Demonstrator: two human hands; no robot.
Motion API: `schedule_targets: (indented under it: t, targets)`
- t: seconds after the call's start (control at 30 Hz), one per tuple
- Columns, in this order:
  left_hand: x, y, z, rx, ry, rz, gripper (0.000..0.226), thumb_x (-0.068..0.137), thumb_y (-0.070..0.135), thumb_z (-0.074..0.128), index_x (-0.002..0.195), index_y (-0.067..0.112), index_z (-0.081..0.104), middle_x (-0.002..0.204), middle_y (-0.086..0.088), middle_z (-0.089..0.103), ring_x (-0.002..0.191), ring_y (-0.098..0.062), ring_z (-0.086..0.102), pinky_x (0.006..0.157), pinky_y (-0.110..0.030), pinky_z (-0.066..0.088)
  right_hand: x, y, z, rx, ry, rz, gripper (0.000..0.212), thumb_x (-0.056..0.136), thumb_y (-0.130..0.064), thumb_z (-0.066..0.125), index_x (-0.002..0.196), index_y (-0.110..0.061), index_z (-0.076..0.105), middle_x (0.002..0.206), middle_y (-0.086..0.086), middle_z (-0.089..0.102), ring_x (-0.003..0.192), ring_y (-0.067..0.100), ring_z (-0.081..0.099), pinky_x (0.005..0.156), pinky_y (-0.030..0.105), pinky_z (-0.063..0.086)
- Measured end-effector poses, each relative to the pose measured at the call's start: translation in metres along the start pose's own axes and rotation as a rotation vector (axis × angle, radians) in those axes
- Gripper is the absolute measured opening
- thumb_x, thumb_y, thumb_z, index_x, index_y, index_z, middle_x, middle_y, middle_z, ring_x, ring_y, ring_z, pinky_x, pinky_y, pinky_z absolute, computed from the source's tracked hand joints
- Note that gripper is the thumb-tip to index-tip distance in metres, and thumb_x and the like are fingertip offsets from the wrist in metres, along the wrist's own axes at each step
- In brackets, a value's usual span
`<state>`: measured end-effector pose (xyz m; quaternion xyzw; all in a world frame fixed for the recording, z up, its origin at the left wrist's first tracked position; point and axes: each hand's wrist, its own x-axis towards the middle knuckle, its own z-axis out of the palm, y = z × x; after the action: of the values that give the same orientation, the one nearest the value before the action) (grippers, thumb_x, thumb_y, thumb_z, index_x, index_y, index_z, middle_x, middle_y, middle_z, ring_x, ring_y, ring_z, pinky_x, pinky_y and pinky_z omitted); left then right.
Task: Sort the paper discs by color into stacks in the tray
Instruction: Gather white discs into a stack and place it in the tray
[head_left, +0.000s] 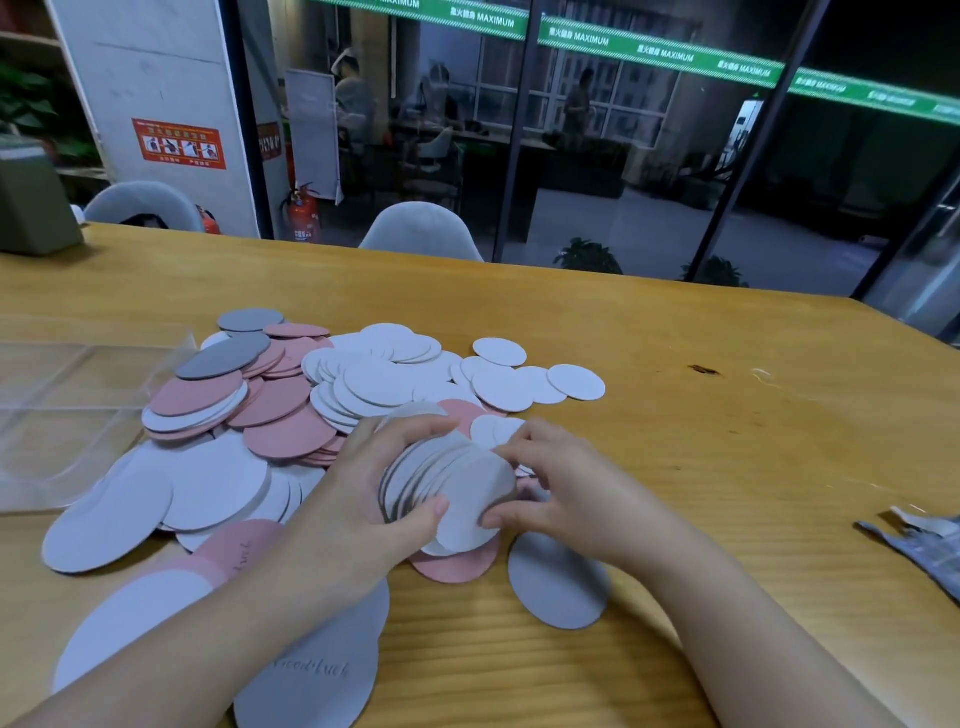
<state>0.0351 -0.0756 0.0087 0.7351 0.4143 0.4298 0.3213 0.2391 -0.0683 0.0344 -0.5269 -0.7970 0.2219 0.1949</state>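
A wide heap of paper discs covers the table: white discs (395, 374) at the middle, pink discs (280, 400) to their left, grey discs (223, 358) on top at the far left, large pale discs (156, 493) nearer me. My left hand (374, 488) grips a fanned stack of white discs (457, 488) just above the heap, thumb on its near edge. My right hand (561, 483) pinches the stack's right edge. The clear plastic tray (67, 395) stands at the left, beside the heap, with nothing visible inside.
A lone grey disc (558, 582) lies under my right forearm. Crumpled plastic wrapping (919, 540) sits at the right edge. A grey box (31, 208) stands at the table's far left corner. Two chairs (421, 228) face the far side.
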Motion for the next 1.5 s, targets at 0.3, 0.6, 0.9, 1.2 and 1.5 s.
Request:
schedule_targets:
  t: [0.3,0.6,0.9,1.2,1.5]
  targets:
    - [-0.004,0.002,-0.006,0.366,-0.224,0.065,0.052,0.07,0.062,0.025,0.117,0.077,0.008,0.127,0.035,0.013,0.114,0.013,0.034,0.086,-0.004,0.032,0.001,0.004,0.006,-0.106,0.039,-0.087,0.023,0.079,-0.041,0.067,0.07,-0.021,0.063,0.066,-0.003,0.051,0.067,0.015,0.046,0.062,0.04,0.04]
    - [-0.004,-0.002,-0.008,0.245,-0.181,0.035,0.053,0.072,0.066,0.036,0.121,0.072,0.016,0.125,0.034,0.027,0.115,0.009,0.039,0.093,-0.013,0.036,0.006,0.017,-0.009,-0.042,0.217,0.039,0.031,0.073,-0.041,0.075,0.1,-0.028,0.068,0.09,-0.02,0.053,0.086,-0.006,0.042,0.074,0.014,0.029]
    - [-0.003,-0.002,-0.008,0.074,-0.102,-0.04,0.061,0.072,0.046,0.06,0.121,0.066,0.03,0.128,0.042,0.036,0.124,0.015,0.035,0.098,-0.016,0.034,0.012,0.02,-0.004,-0.132,0.21,0.25,0.042,0.077,-0.048,0.069,0.1,-0.013,0.065,0.097,0.0,0.066,0.086,0.015,0.058,0.072,0.029,0.047]
    - [-0.002,-0.003,-0.008,-0.021,-0.07,-0.09,0.057,0.073,0.042,0.066,0.117,0.065,0.038,0.121,0.04,0.045,0.117,0.01,0.046,0.095,-0.021,0.043,0.002,0.021,-0.022,0.117,0.513,-0.097,0.023,0.095,-0.015,0.049,0.084,-0.035,0.053,0.088,-0.019,0.05,0.086,0.001,0.044,0.076,0.007,0.033]
    - [0.001,-0.009,-0.009,-0.051,-0.073,-0.101,0.059,0.064,0.059,0.063,0.118,0.067,0.04,0.13,0.03,0.047,0.124,0.007,0.044,0.107,-0.034,0.039,-0.007,0.01,-0.022,0.301,0.186,-0.128,0.024,0.094,-0.005,0.05,0.086,-0.025,0.06,0.082,-0.014,0.05,0.076,0.003,0.049,0.066,0.023,0.045]
